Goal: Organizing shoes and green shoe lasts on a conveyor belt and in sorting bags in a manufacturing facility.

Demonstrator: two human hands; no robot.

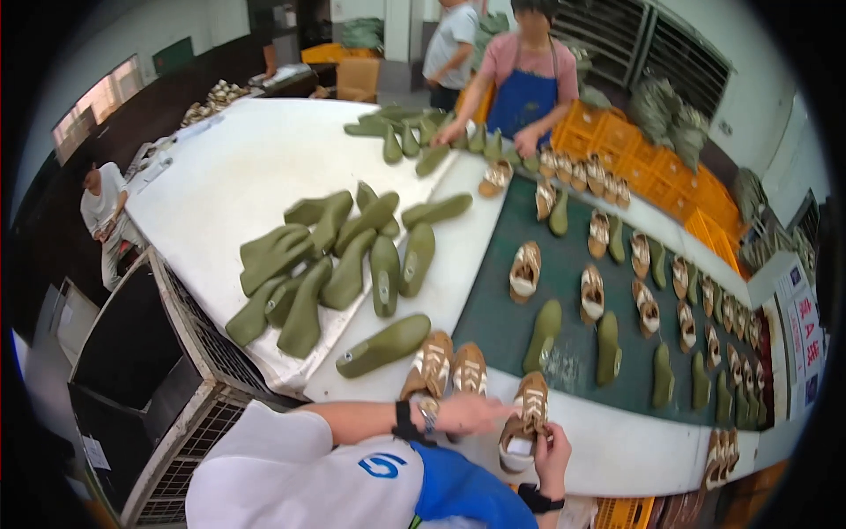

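Note:
A brown sneaker with white stripes and laces (532, 401) stands at the near edge of the white table, its toe pointing away from me. My right hand (552, 455) pinches the right side of its collar. From the left, my left hand (474, 413) reaches across with fingers stretched toward the laces; whether the fingertips touch the shoe I cannot tell. Two similar sneakers, one at the left (429, 366) and one beside it (470, 368), sit just beyond my left hand, which partly hides them. Left of these lies a green shoe last (384, 346).
A pile of green shoe lasts (322, 264) covers part of the white tabletop (220, 167). Rows of sneakers and lasts stand on a green belt (573, 361). Across the table a person in a blue apron (522, 101) handles lasts. A metal mesh cart (189, 414) stands left.

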